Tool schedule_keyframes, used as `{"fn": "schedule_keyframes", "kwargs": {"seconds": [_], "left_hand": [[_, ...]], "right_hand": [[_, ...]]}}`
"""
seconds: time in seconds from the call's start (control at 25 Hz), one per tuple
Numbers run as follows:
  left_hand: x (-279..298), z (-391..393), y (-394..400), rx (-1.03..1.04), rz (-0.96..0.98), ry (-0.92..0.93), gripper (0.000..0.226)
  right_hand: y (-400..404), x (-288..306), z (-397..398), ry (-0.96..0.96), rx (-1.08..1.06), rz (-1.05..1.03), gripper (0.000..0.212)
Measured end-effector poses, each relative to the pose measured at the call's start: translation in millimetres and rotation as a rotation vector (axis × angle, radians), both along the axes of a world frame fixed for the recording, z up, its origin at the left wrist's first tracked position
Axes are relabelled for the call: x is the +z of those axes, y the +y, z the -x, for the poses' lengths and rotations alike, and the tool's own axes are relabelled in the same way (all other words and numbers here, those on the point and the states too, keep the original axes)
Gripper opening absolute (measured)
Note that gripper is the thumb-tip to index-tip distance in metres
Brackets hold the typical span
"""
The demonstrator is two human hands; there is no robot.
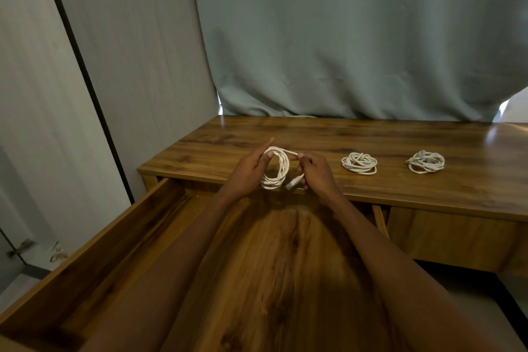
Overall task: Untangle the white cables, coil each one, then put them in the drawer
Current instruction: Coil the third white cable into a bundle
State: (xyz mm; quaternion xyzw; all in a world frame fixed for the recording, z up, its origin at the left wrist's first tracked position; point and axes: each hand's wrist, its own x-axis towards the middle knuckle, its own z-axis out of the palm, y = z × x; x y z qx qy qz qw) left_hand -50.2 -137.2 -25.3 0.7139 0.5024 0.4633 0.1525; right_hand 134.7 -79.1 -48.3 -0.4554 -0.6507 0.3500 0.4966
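Head view: left hand (251,170) grips upright coil (275,167), right hand (313,170) pinches its free end; open drawer (94,240) lies directly below, toward the person.

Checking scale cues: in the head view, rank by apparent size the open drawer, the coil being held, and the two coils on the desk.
1. Open drawer, largest by far.
2. Held coil and the two desk coils: alike, unranked.

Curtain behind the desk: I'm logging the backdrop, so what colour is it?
The curtain is a plain muted grey-green, no pattern; the head view shows it.
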Motion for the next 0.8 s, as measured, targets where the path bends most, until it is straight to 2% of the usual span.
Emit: {"fn": "schedule_keyframes", "kwargs": {"seconds": [0.12, 0.28, 0.4, 0.48, 0.64, 0.72, 0.8], "left_hand": [[-6.4, -0.9, -3.0, 0.034, 0.028, -0.042, 0.045], [-13.3, -15.2, -11.5, -0.137, 0.23, -0.466, 0.042], [-13.3, -22.1, -12.3, -0.211, 0.21, -0.651, 0.037], [-13.6, -23.1, -13.2, -0.207, 0.177, -0.67, 0.035], [-19.4, -28.2, -14.1, -0.112, 0.108, -0.54, 0.04], [-18.9, -28.7, -14.2, -0.136, 0.131, -0.613, 0.033], [-15.4, -27.1, -14.5, -0.181, 0.197, -0.773, 0.029]], "right_hand": [[-6.2, -0.9, 4.2, 0.212, 0.075, 0.09, 0.027], [-11.0, -1.7, 11.6, 0.528, 0.073, 0.2, 0.026], [-12.0, -1.2, 11.9, 0.726, 0.16, 0.332, 0.031], [-11.3, -0.8, 14.8, 0.783, 0.189, 0.366, 0.032], [-13.0, -10.4, 24.3, 0.75, 0.179, 0.397, 0.034], [-15.3, -8.9, 24.5, 0.745, 0.189, 0.397, 0.026], [-19.1, -4.0, 24.1, 0.794, 0.208, 0.401, 0.012]]}}
